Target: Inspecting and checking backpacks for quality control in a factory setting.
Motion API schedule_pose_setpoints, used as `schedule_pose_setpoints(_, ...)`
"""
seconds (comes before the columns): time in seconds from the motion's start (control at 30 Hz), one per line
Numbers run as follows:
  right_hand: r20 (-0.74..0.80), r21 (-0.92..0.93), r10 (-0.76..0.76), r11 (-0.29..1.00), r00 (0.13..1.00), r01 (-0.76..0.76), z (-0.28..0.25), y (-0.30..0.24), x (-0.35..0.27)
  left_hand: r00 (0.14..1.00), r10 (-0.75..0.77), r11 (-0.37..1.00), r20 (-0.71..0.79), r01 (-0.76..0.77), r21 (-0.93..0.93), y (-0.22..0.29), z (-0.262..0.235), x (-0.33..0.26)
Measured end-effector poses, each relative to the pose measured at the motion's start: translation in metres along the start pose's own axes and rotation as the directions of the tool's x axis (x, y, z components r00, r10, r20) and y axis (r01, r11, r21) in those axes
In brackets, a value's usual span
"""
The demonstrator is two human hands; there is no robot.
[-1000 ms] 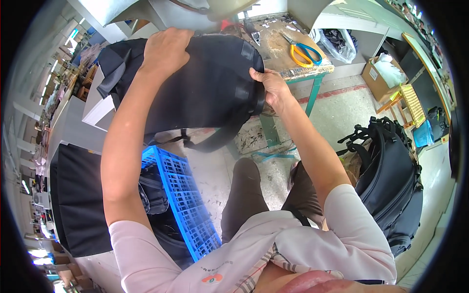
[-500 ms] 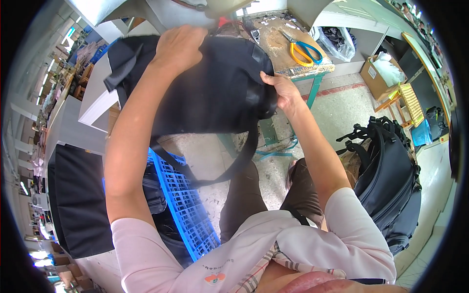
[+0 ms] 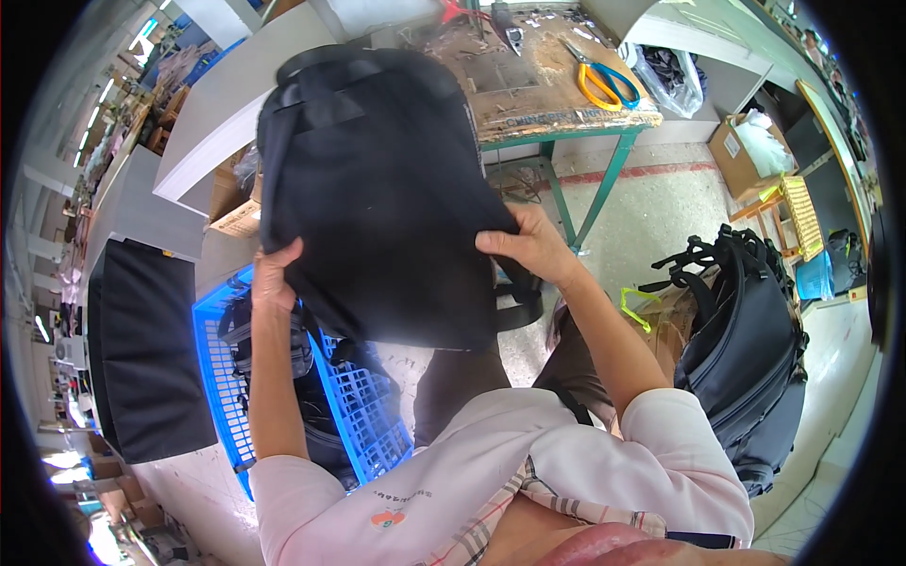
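A black backpack [image 3: 387, 208] hangs upright before me, one broad flat side of dark cloth toward me. My left hand [image 3: 279, 269] grips its left edge low down, thumb on the near face and fingers hidden behind. My right hand [image 3: 533, 247] is closed on the right edge a little higher, thumb pressed on the cloth. A black strap [image 3: 521, 311] dangles below my right hand. Beyond the backpack, a worn wooden worktable [image 3: 566, 118] bears scissors [image 3: 602, 87] with yellow and blue handles.
Below my left arm stands a blue plastic crate [image 3: 215, 377] with black bags inside. Stacked black backpacks [image 3: 741, 354] fill the floor at right. A large black cloth-covered block [image 3: 149, 349] is at far left. Behind are a cardboard box [image 3: 746, 165] and a small yellow stool [image 3: 800, 219].
The backpack has turned from lying sideways to upright and come nearer to me. My left hand moved from its far top edge down to its left side; my right hand came lower.
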State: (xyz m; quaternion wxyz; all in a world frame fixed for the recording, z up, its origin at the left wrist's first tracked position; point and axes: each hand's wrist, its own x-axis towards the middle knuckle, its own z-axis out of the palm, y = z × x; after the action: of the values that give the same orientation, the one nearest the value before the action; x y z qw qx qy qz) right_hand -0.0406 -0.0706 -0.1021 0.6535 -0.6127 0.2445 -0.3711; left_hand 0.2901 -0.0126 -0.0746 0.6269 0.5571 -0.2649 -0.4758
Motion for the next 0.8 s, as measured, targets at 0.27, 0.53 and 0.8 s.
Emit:
schedule_pose_setpoints(0.27,-0.343,-0.038,-0.007,0.999,0.939,-0.006,-0.031,-0.013,0.018,0.995,-0.09,0.996,-0.033,0.089,-0.025,-0.012,0.045,0.024)
schedule_pose_setpoints(0.53,-0.413,-0.036,0.055,0.996,0.909,-0.076,-0.054,-0.023,0.026,0.992,-0.12,0.993,-0.033,0.12,0.011,-0.015,0.065,0.046)
schedule_pose_setpoints(0.8,-0.434,0.001,0.113,0.992,0.894,-0.125,-0.057,-0.014,0.009,0.992,-0.114,0.991,-0.058,0.117,0.062,-0.014,0.074,0.033)
